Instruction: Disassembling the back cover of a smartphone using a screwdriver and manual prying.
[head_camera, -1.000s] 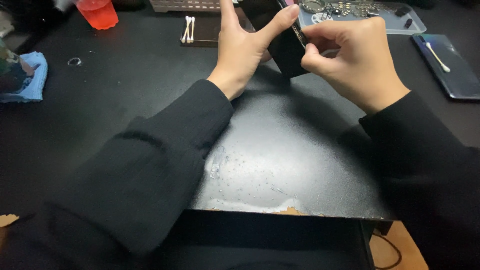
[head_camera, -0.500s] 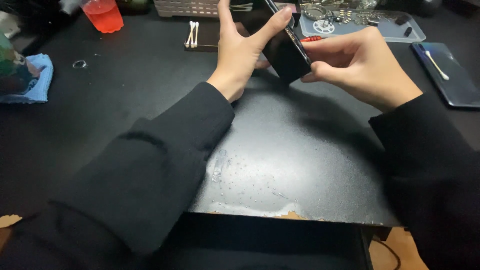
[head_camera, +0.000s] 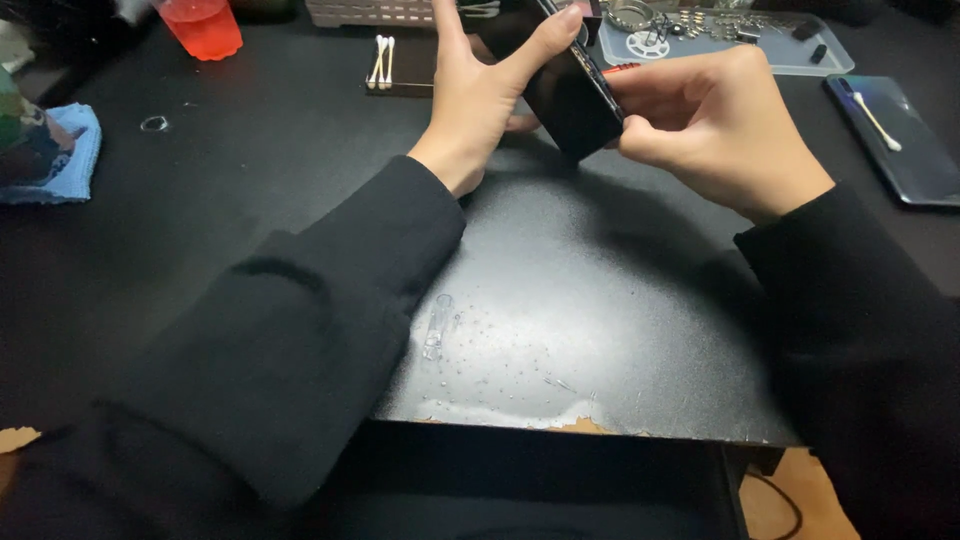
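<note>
change: since a second ago the black phone (head_camera: 572, 95) has tilted edge-up, and the right hand (head_camera: 715, 125) has slid from its top to its right edge.
left hand (head_camera: 480, 90): grip on the phone - thumb along the upper left edge, palm and fingers behind it.
right hand: fingers curled, pinching the phone's right edge; a thin red tool (head_camera: 620, 68) shows at the fingertips.
phone: held between both hands, lifted just above the far part of the worktop (head_camera: 560, 330), dark face toward the camera.
left side: red cup (head_camera: 203, 25), blue cloth (head_camera: 62, 150), two cotton swabs (head_camera: 381, 60) on a dark pad.
right side: clear tray of small parts (head_camera: 720, 35); second phone (head_camera: 895, 135) lying flat, a swab on it.
</note>
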